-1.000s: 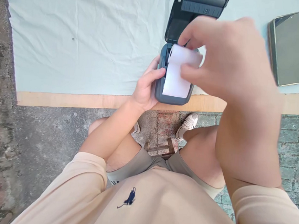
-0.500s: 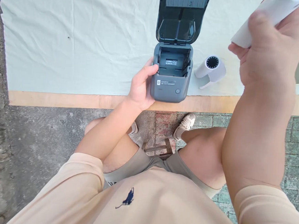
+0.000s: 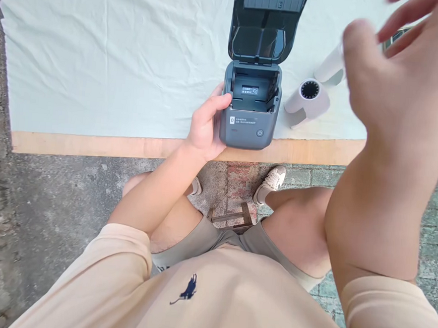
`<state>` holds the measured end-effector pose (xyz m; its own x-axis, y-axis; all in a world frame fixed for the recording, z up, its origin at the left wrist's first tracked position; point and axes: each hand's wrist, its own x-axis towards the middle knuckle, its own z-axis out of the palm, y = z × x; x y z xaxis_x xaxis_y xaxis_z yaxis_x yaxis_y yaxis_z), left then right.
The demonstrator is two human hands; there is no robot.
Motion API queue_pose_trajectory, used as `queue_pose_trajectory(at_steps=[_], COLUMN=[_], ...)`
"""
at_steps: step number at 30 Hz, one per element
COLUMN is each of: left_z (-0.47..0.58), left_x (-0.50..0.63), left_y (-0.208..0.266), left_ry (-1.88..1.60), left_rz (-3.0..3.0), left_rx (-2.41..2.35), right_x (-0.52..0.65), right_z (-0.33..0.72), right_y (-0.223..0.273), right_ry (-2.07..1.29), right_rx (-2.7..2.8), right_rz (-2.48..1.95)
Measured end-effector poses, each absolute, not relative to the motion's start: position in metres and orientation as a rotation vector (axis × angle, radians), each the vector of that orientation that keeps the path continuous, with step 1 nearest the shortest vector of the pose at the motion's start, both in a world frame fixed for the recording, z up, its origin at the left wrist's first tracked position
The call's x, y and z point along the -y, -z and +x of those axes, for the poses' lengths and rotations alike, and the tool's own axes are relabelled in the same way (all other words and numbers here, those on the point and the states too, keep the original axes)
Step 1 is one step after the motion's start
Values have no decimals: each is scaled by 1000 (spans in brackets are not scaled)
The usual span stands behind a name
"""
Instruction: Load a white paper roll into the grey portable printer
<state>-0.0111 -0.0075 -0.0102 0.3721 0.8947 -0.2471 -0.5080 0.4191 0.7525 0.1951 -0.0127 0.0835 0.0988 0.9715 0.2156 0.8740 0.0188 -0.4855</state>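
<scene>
A dark grey label printer (image 3: 247, 130) sits near the table's front edge, its lid (image 3: 267, 31) raised and its paper bay bare inside. My left hand (image 3: 207, 120) grips the printer's left side, thumb over the rim. To the right of the printer stands a white paper roll (image 3: 295, 100) with a dark toothed core and a loose end curling out. Just behind it is a second white paper roll (image 3: 328, 65), partly covered by my right hand. That right hand (image 3: 404, 72) is raised above the table with fingers apart and holds nothing; some fingertips run out of view.
A pale cloth (image 3: 135, 66) with wrinkles covers the table, leaving a wooden front edge (image 3: 91, 145) bare. Behind my right fingers a dark-framed flat object (image 3: 399, 35) shows in part. Below are my legs and a small wooden stool frame (image 3: 233, 217).
My right hand has let go of the paper roll, which now rests on the cloth behind the other roll. The fingers have spread. My left hand and the printer have barely moved.
</scene>
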Motion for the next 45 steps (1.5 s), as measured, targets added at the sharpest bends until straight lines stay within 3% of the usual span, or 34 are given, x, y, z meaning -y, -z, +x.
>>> queue_pose_trajectory(at_steps=[4, 8, 11, 17, 21, 34, 45], left_z=[-12, -12, -12, -11, -11, -8, -4], left_x=[7, 8, 8, 8, 8, 11, 16], left_y=[11, 11, 10, 10, 9, 7, -4], left_ry=[-986, -1012, -994, -992, -994, -1024, -1035], left_rz=[636, 640, 624, 592, 582, 571, 526], left_rx=[-675, -652, -611, -592, -574, -583, -659], right_x=[16, 11, 11, 4, 2, 7, 4], right_z=[181, 182, 189, 192, 187, 167, 165], right_y=[-88, -79, -81, -78, -77, -65, -62], right_ry=[-341, -441, -616, -984, -1203, -518, -504], right_rx=[2014, 1955, 1683, 1382, 1338, 2149, 2178], right_rz=[-2300, -2353, -2091, -1098, -1052, -1406, -1591])
